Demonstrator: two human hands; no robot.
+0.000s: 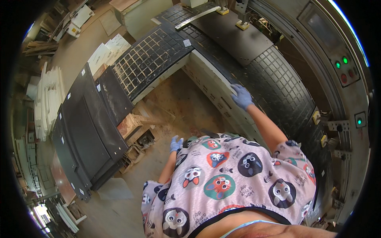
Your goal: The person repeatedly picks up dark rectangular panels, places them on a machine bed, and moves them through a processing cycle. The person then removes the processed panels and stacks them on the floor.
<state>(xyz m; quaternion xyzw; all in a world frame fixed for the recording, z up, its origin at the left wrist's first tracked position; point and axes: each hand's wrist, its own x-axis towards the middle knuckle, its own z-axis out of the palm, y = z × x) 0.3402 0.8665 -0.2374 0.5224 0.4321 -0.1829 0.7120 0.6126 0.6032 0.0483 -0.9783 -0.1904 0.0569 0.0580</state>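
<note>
My right hand point(241, 96), in a blue-grey glove, lies with its fingers stretched along the near edge of a black machine bed point(258, 85), holding nothing. My left hand point(176, 143), gloved alike, hangs low beside my body with its fingers apart and nothing in it. A dark flat panel point(234, 35) lies on the far part of the bed, near the machine's frame. Beside it, the bed's grooved grid surface point(281, 75) shows. A pale metal bar point(197, 18) lies across the far end of the bed.
A black gridded side table point(147, 59) with sawdust in its grooves joins the bed. Dark labelled panels point(87, 131) are stacked at left, partly over a wooden support point(131, 125). White boards point(49, 99) stand beyond. A control panel point(343, 65) with lit green buttons rises at right.
</note>
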